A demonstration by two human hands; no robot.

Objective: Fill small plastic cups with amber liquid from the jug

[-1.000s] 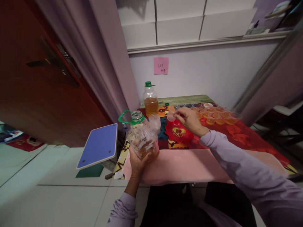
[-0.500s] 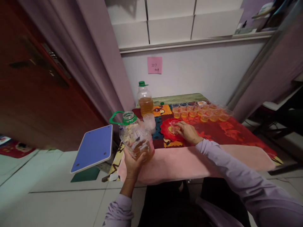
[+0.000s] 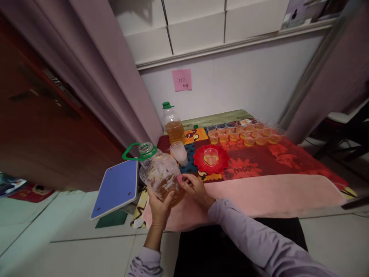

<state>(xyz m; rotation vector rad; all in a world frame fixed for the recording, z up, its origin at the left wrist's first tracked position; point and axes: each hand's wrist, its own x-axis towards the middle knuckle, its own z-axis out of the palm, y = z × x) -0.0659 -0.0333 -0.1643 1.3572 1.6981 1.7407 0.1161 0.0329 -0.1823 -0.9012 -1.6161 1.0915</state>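
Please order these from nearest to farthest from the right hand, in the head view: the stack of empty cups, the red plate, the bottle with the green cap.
From the right hand:
1. The stack of empty cups, just beyond the hand, slightly to its left.
2. The red plate, farther in, to the right.
3. The bottle with the green cap, at the table's back left corner.

Head-worn camera, looking forward and down from above the worktop's near edge.

The single view sits close over the person's own arms, which enter from the bottom of the frame, and faces the wall (image 3: pixel 245 77) behind the worktop (image 3: pixel 273 192). It is tilted, so the worktop's far edge slopes. The curtain (image 3: pixel 95 77) and floor (image 3: pixel 57 238) fill the left side; the worktop's far end lies well off, mid-frame.
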